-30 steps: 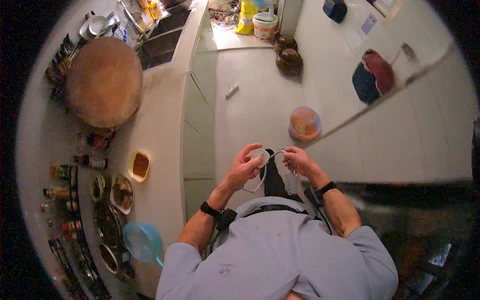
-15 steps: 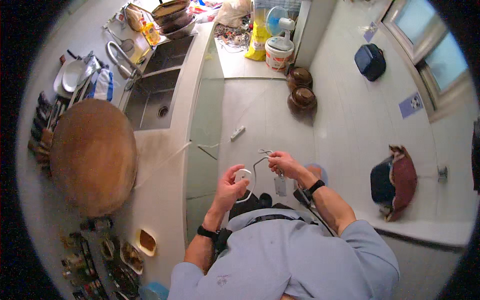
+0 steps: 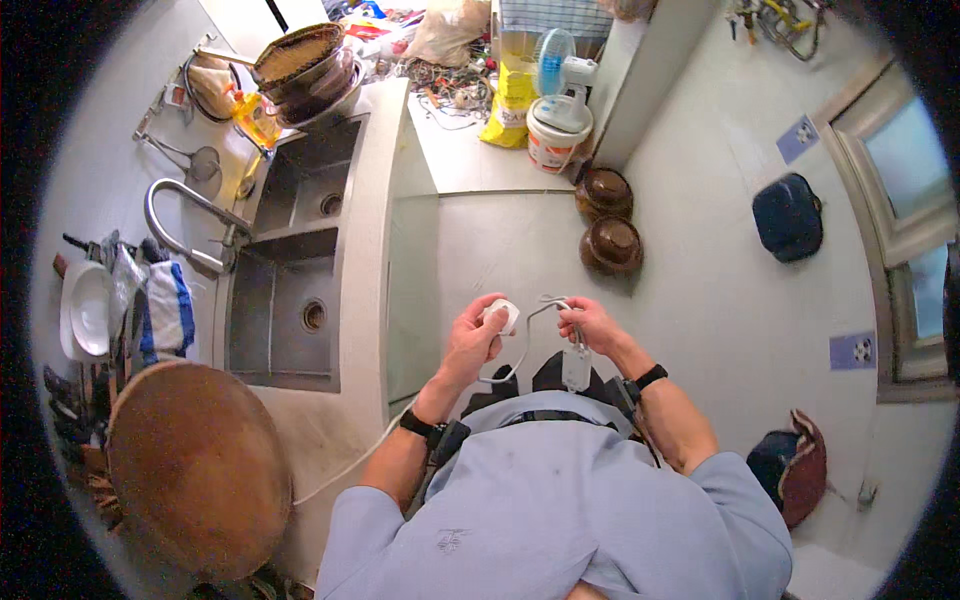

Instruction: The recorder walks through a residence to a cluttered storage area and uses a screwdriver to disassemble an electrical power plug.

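Both of my hands are in front of my body. My left hand (image 3: 475,342) grips a squarish white plug-like block (image 3: 503,317), with the thumb on its face. A pale grey cord (image 3: 520,356) loops between the hands. My right hand (image 3: 590,325) pinches a bunched part of this cord. Below the right fingers hangs a small, flat white block (image 3: 576,368), probably a socket strip. Another thin white cord (image 3: 368,448) runs from the counter to beside my left forearm, where its far end is hidden.
At left, a counter holds a double sink (image 3: 285,325) with a faucet (image 3: 180,215) and a round wooden board (image 3: 200,470). Brown lidded pots (image 3: 610,243) stand on the floor ahead, near a white bucket (image 3: 553,140) bearing a fan. Bags (image 3: 790,215) hang at right.
My view has moved forward, so sink and pots sit lower in the picture. The white strip lying on the floor is out of sight. Both hands keep hold of their things.
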Demonstrator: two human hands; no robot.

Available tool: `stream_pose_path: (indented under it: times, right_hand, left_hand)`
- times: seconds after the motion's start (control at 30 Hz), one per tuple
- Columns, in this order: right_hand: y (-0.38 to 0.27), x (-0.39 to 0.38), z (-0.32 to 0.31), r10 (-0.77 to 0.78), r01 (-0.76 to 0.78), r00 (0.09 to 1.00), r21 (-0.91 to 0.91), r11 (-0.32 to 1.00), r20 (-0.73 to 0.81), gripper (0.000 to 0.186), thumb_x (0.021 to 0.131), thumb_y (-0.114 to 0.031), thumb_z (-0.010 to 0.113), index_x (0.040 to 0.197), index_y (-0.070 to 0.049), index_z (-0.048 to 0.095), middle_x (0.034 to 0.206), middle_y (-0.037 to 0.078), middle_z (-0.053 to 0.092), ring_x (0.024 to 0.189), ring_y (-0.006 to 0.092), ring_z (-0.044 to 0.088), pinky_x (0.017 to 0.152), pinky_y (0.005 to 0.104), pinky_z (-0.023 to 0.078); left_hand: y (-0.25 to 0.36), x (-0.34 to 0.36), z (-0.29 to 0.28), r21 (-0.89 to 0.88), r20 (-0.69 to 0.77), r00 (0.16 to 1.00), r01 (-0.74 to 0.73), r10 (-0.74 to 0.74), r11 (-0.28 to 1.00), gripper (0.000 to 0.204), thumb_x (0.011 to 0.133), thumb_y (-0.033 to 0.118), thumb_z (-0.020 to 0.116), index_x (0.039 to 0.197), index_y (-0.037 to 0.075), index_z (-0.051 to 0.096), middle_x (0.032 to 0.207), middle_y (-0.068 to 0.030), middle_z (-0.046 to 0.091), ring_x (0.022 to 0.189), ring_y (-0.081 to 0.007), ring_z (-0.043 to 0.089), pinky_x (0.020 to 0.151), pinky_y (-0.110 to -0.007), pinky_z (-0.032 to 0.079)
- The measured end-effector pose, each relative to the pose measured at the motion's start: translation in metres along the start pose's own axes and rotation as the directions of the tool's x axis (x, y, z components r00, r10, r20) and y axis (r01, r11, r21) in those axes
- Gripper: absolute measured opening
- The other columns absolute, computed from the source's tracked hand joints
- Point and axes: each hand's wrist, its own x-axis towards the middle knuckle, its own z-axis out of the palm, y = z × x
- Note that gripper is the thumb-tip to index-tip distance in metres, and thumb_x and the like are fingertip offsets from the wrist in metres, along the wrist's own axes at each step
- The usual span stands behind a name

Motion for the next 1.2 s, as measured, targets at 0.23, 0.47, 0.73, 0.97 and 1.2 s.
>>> stream_pose_path:
  times: [0.23,0.47,0.73,0.97,1.2]
  right_hand:
    - [-0.081,0.147,-0.025,0.061,-0.058,0.996,-0.049,0.997,0.060,0.015,0.099,-0.017,0.061,0.106,-0.003,0.061,0.083,0.006,0.066,0.067,0.0120,0.065,0.055,0.0262,0.050]
    - [-0.212,0.325,-0.056,0.181,-0.151,0.961,-0.153,0.977,0.207,0.014,0.100,-0.017,0.062,0.104,-0.003,0.063,0.082,0.005,0.065,0.068,0.0123,0.065,0.055,0.0267,0.050]
    - [-0.387,0.447,-0.071,0.091,-0.101,0.932,0.012,0.995,0.350,0.015,0.099,-0.012,0.060,0.111,-0.002,0.059,0.095,0.010,0.067,0.083,0.0207,0.072,0.071,0.0323,0.061]
    - [-0.491,0.520,-0.062,-0.024,0.037,0.918,-0.026,0.999,0.396,0.021,0.101,-0.016,0.057,0.118,-0.003,0.058,0.113,0.009,0.066,0.105,0.0190,0.066,0.092,0.0383,0.056]
    - [-0.541,0.633,-0.063,-0.244,0.356,0.885,-0.238,0.904,0.397,0.034,0.102,-0.018,0.055,0.131,-0.001,0.058,0.117,0.005,0.065,0.108,0.0126,0.059,0.096,0.0304,0.048]
  left_hand:
    - [0.035,0.145,-0.037,-0.131,-0.140,0.989,0.035,-0.053,0.991,0.038,0.102,0.033,0.064,0.131,0.008,0.058,0.079,-0.0049,0.066,0.046,-0.0041,0.039,0.040,-0.021,0.027]
    - [0.095,0.310,-0.061,-0.221,-0.297,0.951,0.020,-0.087,0.975,0.033,0.101,0.025,0.064,0.129,0.008,0.057,0.078,-0.0044,0.063,0.047,-0.0053,0.041,0.040,-0.022,0.028]
    - [0.187,0.471,-0.024,-0.030,-0.330,0.942,0.045,-0.052,0.999,0.022,0.091,0.008,0.072,0.110,0.005,0.063,0.076,0.0024,0.058,0.055,-0.0062,0.049,0.048,-0.023,0.037]
    - [0.248,0.607,-0.033,-0.151,-0.361,0.932,-0.028,-0.029,0.988,0.034,0.103,0.028,0.060,0.122,0.000,0.067,0.106,-0.0082,0.072,0.092,-0.0165,0.069,0.076,-0.029,0.057]
    - [0.283,0.747,-0.087,-0.132,-0.368,0.927,0.022,-0.069,0.991,0.033,0.103,0.034,0.061,0.114,0.003,0.069,0.097,-0.0057,0.071,0.082,-0.0144,0.068,0.073,-0.029,0.057]
